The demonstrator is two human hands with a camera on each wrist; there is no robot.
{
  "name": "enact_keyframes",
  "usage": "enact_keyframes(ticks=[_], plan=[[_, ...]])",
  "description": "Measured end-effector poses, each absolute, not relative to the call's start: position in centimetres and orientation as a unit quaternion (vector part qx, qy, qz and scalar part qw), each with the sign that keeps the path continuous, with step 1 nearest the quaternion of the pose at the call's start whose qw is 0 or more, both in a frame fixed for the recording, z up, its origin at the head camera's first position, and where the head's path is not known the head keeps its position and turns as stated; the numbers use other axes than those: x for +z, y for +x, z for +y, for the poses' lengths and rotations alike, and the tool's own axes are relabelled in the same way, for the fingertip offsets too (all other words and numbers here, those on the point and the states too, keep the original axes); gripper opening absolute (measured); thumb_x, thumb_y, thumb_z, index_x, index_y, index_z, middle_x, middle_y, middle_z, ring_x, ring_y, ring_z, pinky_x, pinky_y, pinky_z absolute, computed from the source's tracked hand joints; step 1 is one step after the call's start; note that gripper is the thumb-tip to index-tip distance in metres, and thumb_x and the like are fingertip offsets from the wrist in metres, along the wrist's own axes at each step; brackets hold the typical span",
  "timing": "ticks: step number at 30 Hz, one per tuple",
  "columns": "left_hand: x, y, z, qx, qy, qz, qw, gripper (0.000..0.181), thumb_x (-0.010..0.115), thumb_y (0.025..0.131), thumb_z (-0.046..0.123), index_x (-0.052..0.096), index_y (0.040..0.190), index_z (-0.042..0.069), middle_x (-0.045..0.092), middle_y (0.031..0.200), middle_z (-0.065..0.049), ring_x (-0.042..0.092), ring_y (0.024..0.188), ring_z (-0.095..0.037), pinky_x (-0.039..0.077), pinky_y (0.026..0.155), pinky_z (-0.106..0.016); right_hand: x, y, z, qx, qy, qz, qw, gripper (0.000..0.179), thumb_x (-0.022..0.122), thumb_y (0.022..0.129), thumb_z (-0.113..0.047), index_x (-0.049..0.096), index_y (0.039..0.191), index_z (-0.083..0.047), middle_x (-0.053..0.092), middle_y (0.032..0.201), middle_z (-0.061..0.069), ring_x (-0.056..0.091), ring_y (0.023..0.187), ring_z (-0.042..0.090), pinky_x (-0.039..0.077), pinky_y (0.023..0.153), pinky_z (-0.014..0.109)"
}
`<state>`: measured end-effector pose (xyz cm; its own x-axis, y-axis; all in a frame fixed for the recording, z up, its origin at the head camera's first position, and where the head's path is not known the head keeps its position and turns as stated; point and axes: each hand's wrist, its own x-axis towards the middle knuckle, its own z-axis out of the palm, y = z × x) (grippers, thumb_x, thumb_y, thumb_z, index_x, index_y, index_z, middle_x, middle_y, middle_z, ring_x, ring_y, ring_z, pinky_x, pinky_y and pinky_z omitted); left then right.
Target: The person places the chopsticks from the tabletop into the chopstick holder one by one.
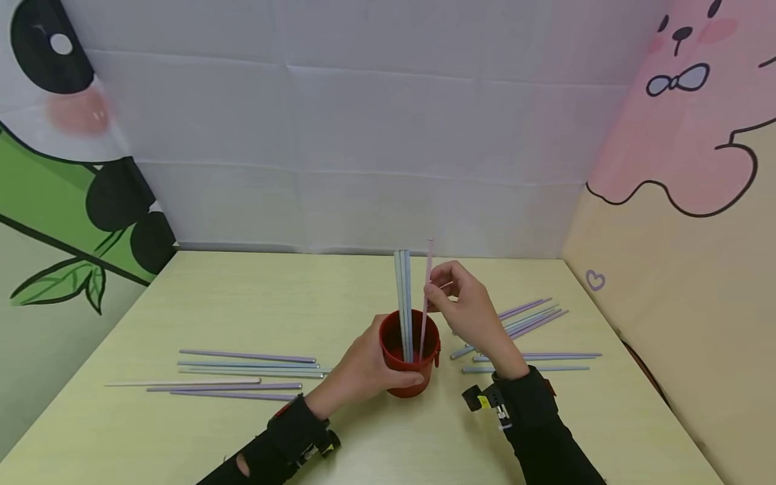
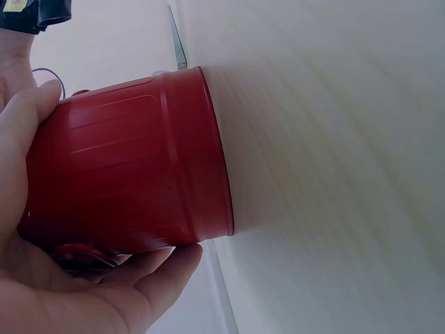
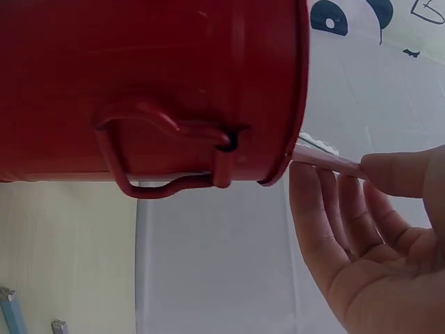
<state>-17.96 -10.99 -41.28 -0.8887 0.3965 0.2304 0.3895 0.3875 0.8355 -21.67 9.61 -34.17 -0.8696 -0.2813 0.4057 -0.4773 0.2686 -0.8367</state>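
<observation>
My left hand [image 1: 370, 367] grips a small red metal bucket [image 2: 125, 160] around its side, thumb on the near side in the head view. The bucket stands upright on the table, and a wire handle [image 3: 167, 149] shows on its side. Several thin light-blue sticks [image 1: 403, 296] stand upright inside, leaning at the left of the opening. Between thumb and fingertips my right hand [image 1: 463, 303] pinches a thin pink stick [image 1: 428, 269] above the right part of the rim. That stick's lower end is down inside the bucket.
On the table [image 1: 279, 296], several purple, blue and pale sticks [image 1: 242, 374] lie loosely side by side on the left. Others [image 1: 533, 320] lie in a slanted, crossed group on the right. A white cloth wall [image 1: 364, 135] rises behind the table, with cartoon-printed panels at both sides.
</observation>
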Motion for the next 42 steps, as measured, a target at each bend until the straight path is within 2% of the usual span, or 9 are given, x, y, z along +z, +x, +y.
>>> enact_keyframes(ticks=[8, 10, 14, 19, 26, 35, 38, 42], plan=[[-41.2, -17.9, -10.9, 0.504, 0.236, 0.831, 0.002, 0.091, 0.086, 0.067, 0.041, 0.033, 0.138, 0.022, 0.050, 0.125, 0.005, 0.052, 0.108, -0.015, 0.052, 0.080, -0.034, -34.7, -21.7, 9.3, 0.508, 0.242, -0.822, 0.088, 0.016, 0.059, 0.096, -0.014, 0.052, 0.110, -0.014, 0.058, 0.093, 0.004, 0.062, 0.076, 0.017, 0.056, 0.066, 0.030], [-40.4, -17.4, -10.8, 0.510, 0.235, 0.827, 0.005, 0.090, 0.087, 0.068, 0.036, 0.033, 0.138, 0.017, 0.051, 0.126, 0.002, 0.052, 0.109, -0.018, 0.052, 0.081, -0.036, -34.6, -21.7, 9.4, 0.501, 0.238, -0.827, 0.094, 0.017, 0.059, 0.096, -0.015, 0.052, 0.111, -0.015, 0.058, 0.093, 0.003, 0.063, 0.076, 0.016, 0.056, 0.066, 0.031], [-40.3, -17.4, -10.8, 0.509, 0.234, 0.828, 0.004, 0.089, 0.087, 0.068, 0.035, 0.034, 0.137, 0.017, 0.051, 0.125, 0.004, 0.052, 0.109, -0.016, 0.051, 0.082, -0.035, -34.2, -21.5, 10.0, 0.490, 0.239, -0.831, 0.111, 0.020, 0.060, 0.095, -0.017, 0.052, 0.113, -0.017, 0.059, 0.095, 0.001, 0.063, 0.078, 0.015, 0.055, 0.066, 0.032], [-41.4, -18.1, -11.0, 0.504, 0.236, 0.831, 0.001, 0.090, 0.085, 0.066, 0.045, 0.033, 0.136, 0.023, 0.050, 0.124, 0.010, 0.051, 0.107, -0.010, 0.051, 0.082, -0.033, -32.9, -20.9, 11.1, 0.449, 0.262, -0.841, 0.148, 0.025, 0.063, 0.094, -0.017, 0.053, 0.117, -0.017, 0.059, 0.100, -0.003, 0.059, 0.086, 0.013, 0.054, 0.075, 0.033], [-41.1, -17.8, -10.9, 0.506, 0.233, 0.831, 0.005, 0.090, 0.086, 0.066, 0.043, 0.034, 0.136, 0.022, 0.050, 0.124, 0.008, 0.051, 0.108, -0.011, 0.051, 0.083, -0.034, -31.6, -20.0, 13.6, 0.369, 0.296, -0.861, 0.185, 0.036, 0.069, 0.089, -0.018, 0.054, 0.122, -0.014, 0.058, 0.110, -0.004, 0.056, 0.098, 0.014, 0.054, 0.080, 0.039], [-37.9, -16.0, -10.7, 0.516, 0.233, 0.825, 0.010, 0.086, 0.086, 0.069, 0.023, 0.035, 0.136, 0.008, 0.051, 0.126, -0.008, 0.052, 0.110, -0.026, 0.051, 0.082, -0.037, -32.7, -19.7, 17.5, 0.286, 0.311, -0.891, 0.170, 0.045, 0.074, 0.084, -0.018, 0.054, 0.124, -0.017, 0.053, 0.119, -0.006, 0.049, 0.105, 0.011, 0.050, 0.084, 0.040], [-38.6, -16.2, -10.8, 0.515, 0.232, 0.825, 0.009, 0.087, 0.087, 0.069, 0.026, 0.034, 0.136, 0.010, 0.051, 0.126, -0.006, 0.052, 0.110, -0.024, 0.052, 0.082, -0.036, -33.4, -19.5, 18.5, 0.257, 0.312, -0.901, 0.158, 0.046, 0.075, 0.083, -0.019, 0.055, 0.124, -0.015, 0.052, 0.119, -0.004, 0.049, 0.105, 0.014, 0.048, 0.085, 0.041], [-40.3, -17.1, -11.1, 0.507, 0.229, 0.831, 0.008, 0.089, 0.087, 0.067, 0.037, 0.034, 0.137, 0.018, 0.050, 0.125, 0.004, 0.051, 0.108, -0.016, 0.052, 0.081, -0.034, -34.2, -19.1, 19.7, 0.231, 0.316, -0.911, 0.132, 0.048, 0.076, 0.082, -0.022, 0.055, 0.124, -0.015, 0.052, 0.118, -0.002, 0.049, 0.108, 0.018, 0.047, 0.087, 0.043]])
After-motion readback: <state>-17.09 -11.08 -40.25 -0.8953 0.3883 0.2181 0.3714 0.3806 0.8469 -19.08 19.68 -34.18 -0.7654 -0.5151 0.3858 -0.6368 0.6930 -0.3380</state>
